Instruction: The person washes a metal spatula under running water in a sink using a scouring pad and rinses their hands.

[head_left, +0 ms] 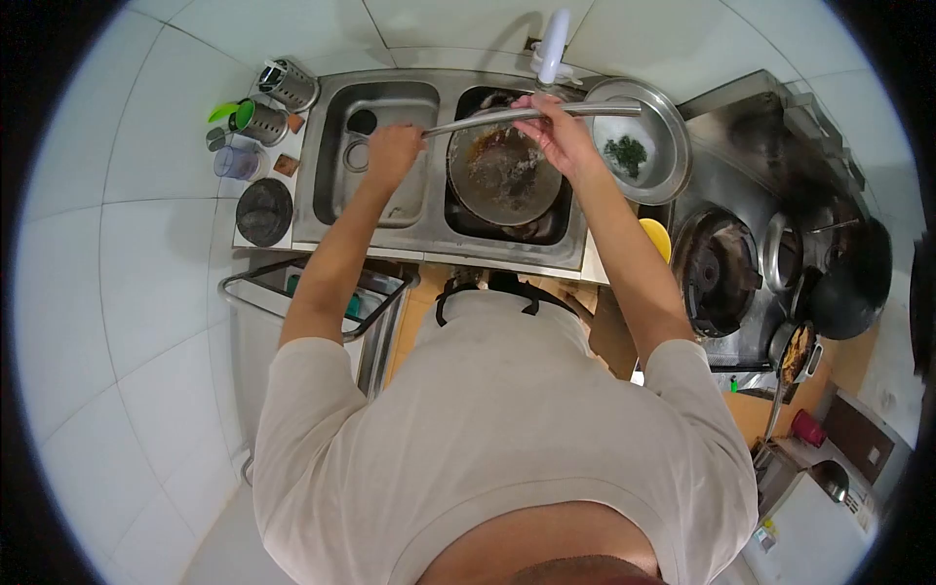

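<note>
A long metal utensil handle [487,120] lies almost level above the double sink. My left hand [395,154] is closed round its thinner left end, over the left basin; whatever head it has is hidden there. Farther right, my right hand [558,136] grips the handle with thumb and fingers, and the thick end sticks out past it. Beneath the handle, a round pan [502,185] with murky brown water and food scraps sits in the right basin. A white faucet [552,49] stands behind my right hand.
Right of the sink is a metal basin [673,161] with chopped greens [625,154]. A stove burner [720,273] and a dark wok [853,283] lie farther right. Perforated metal holders [261,124], a plastic cup [236,164] and a dark round object [263,212] line the left counter.
</note>
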`<action>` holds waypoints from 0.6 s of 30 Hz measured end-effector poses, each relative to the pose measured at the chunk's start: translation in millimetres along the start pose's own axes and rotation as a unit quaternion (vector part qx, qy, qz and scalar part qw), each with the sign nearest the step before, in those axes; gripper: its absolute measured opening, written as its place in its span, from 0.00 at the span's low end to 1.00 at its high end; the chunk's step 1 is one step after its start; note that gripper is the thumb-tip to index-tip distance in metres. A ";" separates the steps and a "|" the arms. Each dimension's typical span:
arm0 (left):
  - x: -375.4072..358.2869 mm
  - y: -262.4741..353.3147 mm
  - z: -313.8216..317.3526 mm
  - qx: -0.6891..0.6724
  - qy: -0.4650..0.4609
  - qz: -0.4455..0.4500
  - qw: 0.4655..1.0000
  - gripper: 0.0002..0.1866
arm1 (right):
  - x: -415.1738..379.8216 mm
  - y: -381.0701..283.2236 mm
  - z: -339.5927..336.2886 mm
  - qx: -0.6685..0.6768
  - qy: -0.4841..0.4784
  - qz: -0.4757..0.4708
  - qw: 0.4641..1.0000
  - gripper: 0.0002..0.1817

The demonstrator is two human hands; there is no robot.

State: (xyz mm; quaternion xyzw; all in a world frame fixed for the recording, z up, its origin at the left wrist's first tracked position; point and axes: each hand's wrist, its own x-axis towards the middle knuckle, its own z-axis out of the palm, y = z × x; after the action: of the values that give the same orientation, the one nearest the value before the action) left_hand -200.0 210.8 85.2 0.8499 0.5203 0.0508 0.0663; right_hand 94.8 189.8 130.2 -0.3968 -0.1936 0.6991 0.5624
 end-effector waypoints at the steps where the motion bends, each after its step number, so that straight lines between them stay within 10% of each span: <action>1: 3.4 6.0 2.7 -0.018 0.003 0.009 1.000 0.11 | -3.4 -3.3 -0.6 -0.012 -0.007 -0.004 1.000 0.04; 8: 57.0 89.7 17.5 -0.315 0.071 0.138 0.936 0.16 | -18.2 -51.9 -10.9 -0.095 0.021 -0.071 0.993 0.05; 14: 97.2 153.0 -3.7 -0.334 0.112 0.232 0.907 0.15 | -44.7 -80.7 -2.8 -0.169 0.033 -0.146 0.974 0.06; 18: 95.1 139.4 2.8 -0.268 -0.026 0.186 0.945 0.15 | -72.2 -118.8 2.4 -0.242 0.038 -0.195 0.950 0.06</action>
State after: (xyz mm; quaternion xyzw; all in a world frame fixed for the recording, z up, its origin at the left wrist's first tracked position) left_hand -34.1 232.8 107.2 0.8837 0.3180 0.1779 0.2938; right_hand 171.9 157.1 241.2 -0.5018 -0.4087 0.4925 0.5820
